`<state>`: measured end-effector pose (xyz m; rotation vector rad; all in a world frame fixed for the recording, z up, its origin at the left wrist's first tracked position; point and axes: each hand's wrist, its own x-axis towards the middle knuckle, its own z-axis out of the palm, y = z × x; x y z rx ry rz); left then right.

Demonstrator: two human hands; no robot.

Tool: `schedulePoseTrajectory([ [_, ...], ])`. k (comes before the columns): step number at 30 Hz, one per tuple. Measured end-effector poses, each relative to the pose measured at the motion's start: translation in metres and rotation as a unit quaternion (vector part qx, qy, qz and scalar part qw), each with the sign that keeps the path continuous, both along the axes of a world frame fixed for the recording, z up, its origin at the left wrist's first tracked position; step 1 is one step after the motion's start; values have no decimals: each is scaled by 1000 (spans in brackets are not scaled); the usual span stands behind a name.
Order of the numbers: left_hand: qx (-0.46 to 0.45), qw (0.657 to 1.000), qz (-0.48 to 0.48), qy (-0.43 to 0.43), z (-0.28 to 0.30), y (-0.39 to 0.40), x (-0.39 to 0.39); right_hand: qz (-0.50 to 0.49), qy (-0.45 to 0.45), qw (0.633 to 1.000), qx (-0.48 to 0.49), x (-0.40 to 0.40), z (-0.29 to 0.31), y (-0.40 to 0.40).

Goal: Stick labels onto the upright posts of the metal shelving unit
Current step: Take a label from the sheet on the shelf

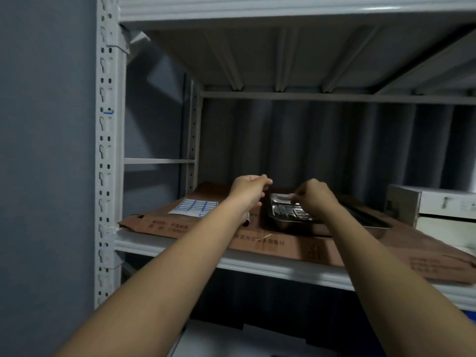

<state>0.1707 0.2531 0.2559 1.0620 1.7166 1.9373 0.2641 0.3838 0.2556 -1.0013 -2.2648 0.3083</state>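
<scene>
The front-left upright post (107, 150) of the shelving unit stands well to the left of both hands, its long axis vertical, punched with paired holes all the way up; a small blue mark, perhaps a label edge, shows on it about halfway up, though it is too small to be sure. Taking that post as the landmark, the label sheet (194, 207) lies to its right on the brown cardboard (283, 243) that covers the shelf, flat, with rows of blue-edged labels. Further right of the post, the left hand (248, 193) hovers just beyond the sheet, fingers curled with thumb and forefinger tips close together; a dark pen-like thing shows under its wrist, and I cannot tell whether the hand holds it. The right hand (313, 197) is further right again, over a shiny metal tray (286, 212), its fingertips pinched on something small and pale, likely a peeled label, though that is uncertain. The left hand is the nearer to the post, so any sticking move should need a reach leftward and toward the shelf front.
</scene>
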Motion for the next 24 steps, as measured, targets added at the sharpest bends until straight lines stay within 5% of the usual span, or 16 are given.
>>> schedulePoseTrajectory([
  [5, 5, 999, -9, -49, -4, 2, -7, 127, 185, 974, 36, -4, -2, -11],
  [8, 11, 998, 0, -69, -5, 1, -8, 98, 119, 983, 97, -15, -9, -12],
  [16, 5, 998, 9, -58, -4, 0, -12, 46, -8, 997, 58, -21, -8, -2],
  [21, 4, 996, -5, -86, -7, 2, -17, 151, 213, 962, 77, -21, -13, -19],
  [24, 6, 994, -4, -113, -9, 1, -19, 204, 258, 938, 108, -24, -18, -36],
])
